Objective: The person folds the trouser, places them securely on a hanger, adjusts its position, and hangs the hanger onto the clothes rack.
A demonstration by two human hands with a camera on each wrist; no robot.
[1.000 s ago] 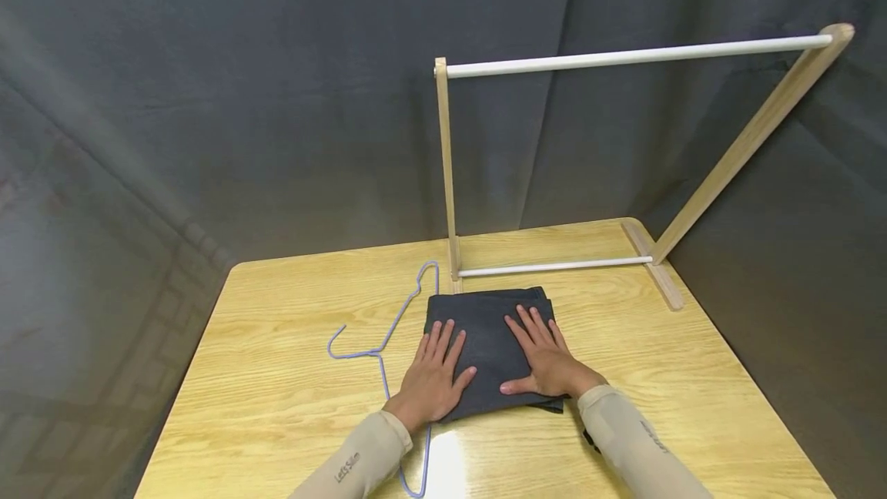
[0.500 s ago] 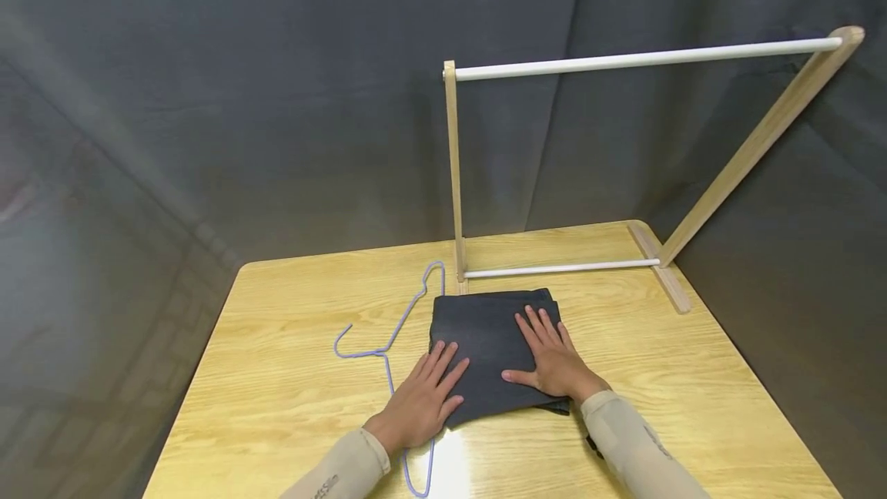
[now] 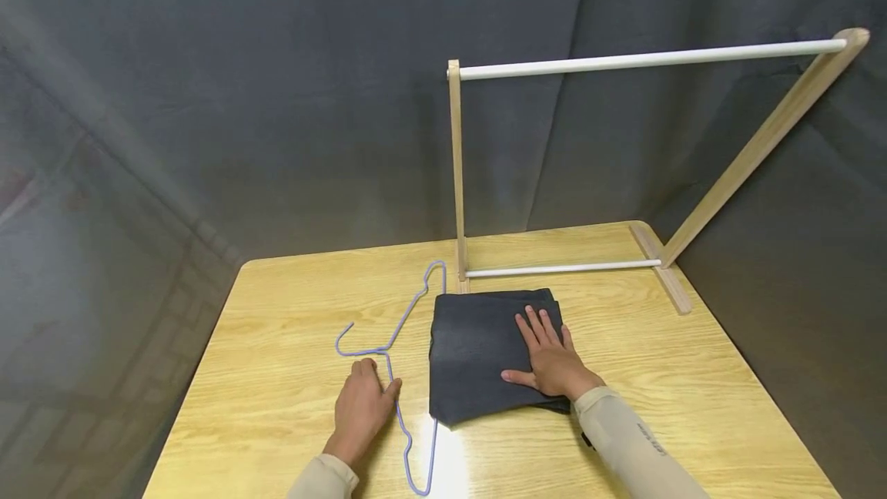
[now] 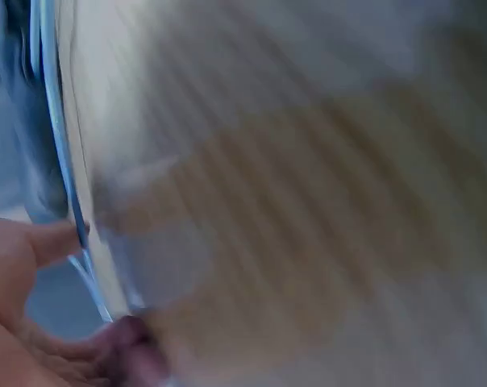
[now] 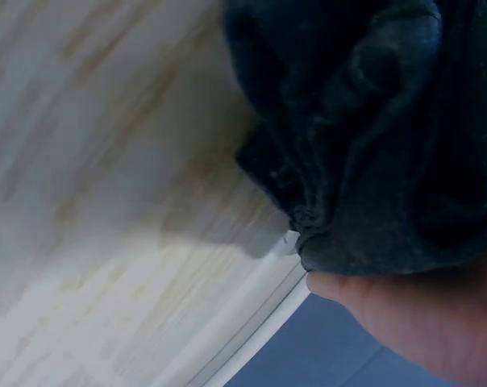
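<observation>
A dark folded garment (image 3: 481, 353) lies flat on the table, its layered edge seen close up in the right wrist view. My right hand (image 3: 550, 360) rests on its right part with fingers spread and straight. Left of it lies a thin blue-purple wire hanger (image 3: 407, 445), hook pointing left, partly under the garment. My left hand (image 3: 362, 403) is at the hanger's lower arm, thumb against the wire (image 4: 56, 113). Its fingers are loosely bent and stand apart from the thumb; their tips are partly blurred in the left wrist view.
A rack with wooden posts (image 3: 458, 168) and a white top rail (image 3: 644, 61) stands behind the garment at the back right. The wooden table (image 3: 277, 314) has a rounded far edge. Grey curtains (image 3: 333, 98) surround it.
My left hand has left the garment and moved left to the hanger, its spread fingers now bent. My right hand stays on the garment. The hanger keeps its place.
</observation>
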